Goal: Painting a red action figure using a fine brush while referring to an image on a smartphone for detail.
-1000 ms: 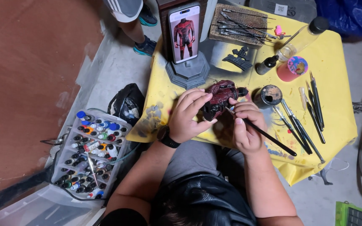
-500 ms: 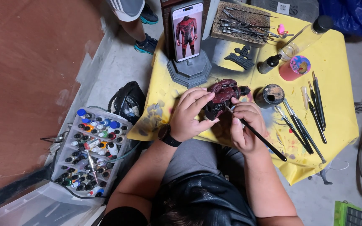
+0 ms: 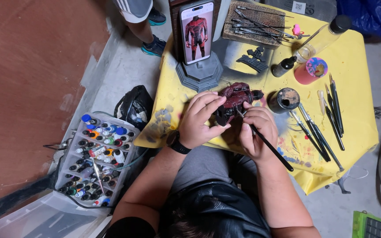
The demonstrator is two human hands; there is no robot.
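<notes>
My left hand [image 3: 200, 119] grips a dark red and black figurine [image 3: 235, 99] over the near edge of a yellow-covered table [image 3: 353, 110]. My right hand [image 3: 255, 130] holds a black-handled paintbrush [image 3: 270, 144], its tip touching the figurine's side and its handle pointing down to the right. A black watch sits on my left wrist. Just right of the figurine stands a small open paint pot [image 3: 286, 99].
A phone [image 3: 196, 31] showing a red suited figure leans on a grey base [image 3: 199, 75]. Several brushes [image 3: 327, 119], a pink cup [image 3: 310, 70], a clear bottle [image 3: 320, 39] and a tool block [image 3: 254, 20] lie on the table. A tray of paint bottles [image 3: 94, 161] sits on the floor left. Another person's legs [image 3: 144, 22] stand behind.
The hands stay on the figurine and the brush; the brush tip has shifted slightly against the figurine.
</notes>
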